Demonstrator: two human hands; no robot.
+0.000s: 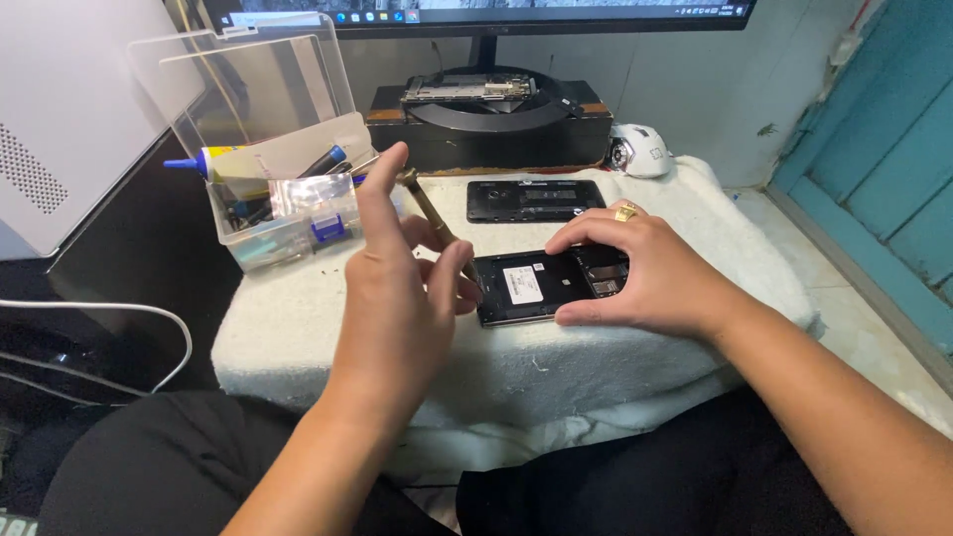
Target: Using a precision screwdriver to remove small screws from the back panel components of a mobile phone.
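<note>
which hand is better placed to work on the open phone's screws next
Likely the left hand: it holds the brass screwdriver, tip angled at the opened phone. The right hand is pressed on the phone, steadying it.

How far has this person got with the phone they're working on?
Done: the back cover is off and lies beyond the opened phone. In hand: the left hand holds a screwdriver while the right hand steadies the phone. Left: the phone is still open, its cover not refitted.
</note>
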